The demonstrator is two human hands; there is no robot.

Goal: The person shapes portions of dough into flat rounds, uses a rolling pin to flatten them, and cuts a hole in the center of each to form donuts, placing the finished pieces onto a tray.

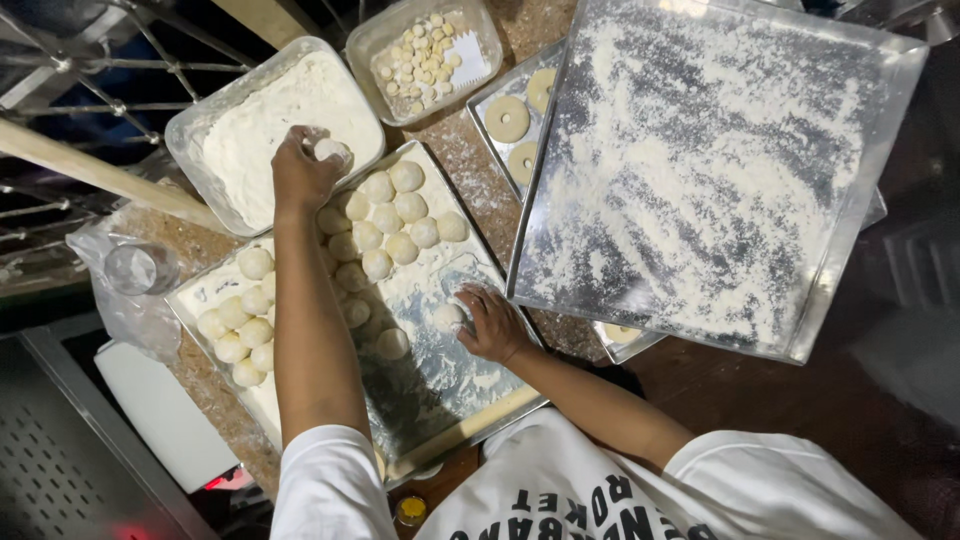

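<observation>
My left hand point(300, 172) reaches out to a clear tub of flour point(250, 120) and is closed on a small dough ball point(331, 150) at the tub's near rim. My right hand point(494, 324) rests on a metal tray point(440, 385) with its fingers cupped over another dough ball point(448, 316). Several round dough balls point(390, 215) lie in rows on the tray's far half and along its left side point(240, 320). The tray's near right part is bare, floured metal.
A large floured metal tray point(700, 170) lies tilted at the right, over a tray of ring-shaped dough pieces point(508, 118). A clear tub of small dough bits point(425, 50) stands at the back. A wooden rod point(90, 170) and a plastic bag point(135, 275) sit at left.
</observation>
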